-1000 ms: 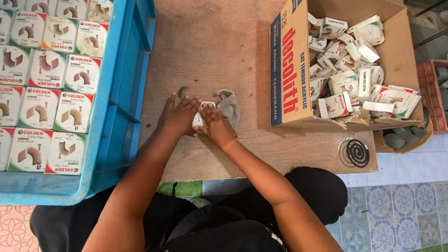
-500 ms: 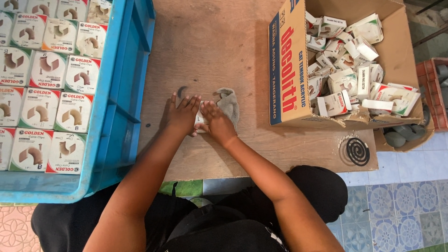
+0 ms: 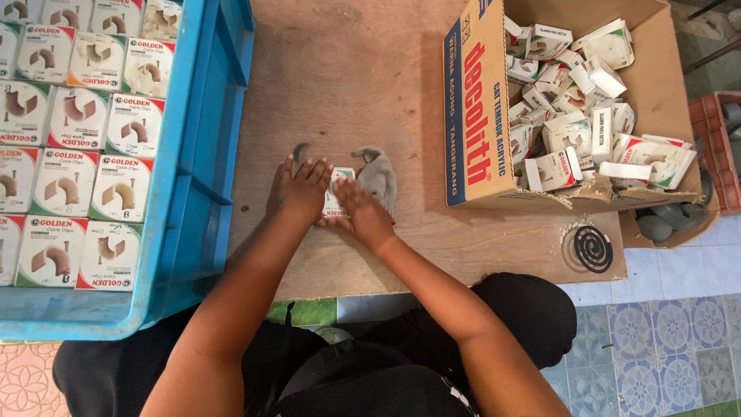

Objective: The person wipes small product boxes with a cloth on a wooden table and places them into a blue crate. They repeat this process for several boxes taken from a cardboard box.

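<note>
Your two hands meet over a small white carton (image 3: 337, 193) that lies on the rough brown board (image 3: 347, 77) in front of you; only a strip of its printed card face shows between your fingers. Your left hand (image 3: 303, 191) lies palm down with fingers spread, pressing the carton's left side. Your right hand (image 3: 364, 210) comes in from the right, fingers curled over the carton's other edge. Both hands have hold of the carton, though how tightly you cannot tell from above.

Just beyond your right hand a small heap of grey plastic clips (image 3: 378, 176) touches the board, and a single dark curved clip (image 3: 300, 150) lies above your left fingertips.

To the left stands a blue plastic crate (image 3: 197, 154), packed with neat rows of square filled cartons (image 3: 69, 131). To the right, a large brown cardboard box (image 3: 471, 116) holds a loose jumble of empty white cartons (image 3: 579, 116). A black spiral coil (image 3: 593, 249) rests near the board's right corner.
</note>
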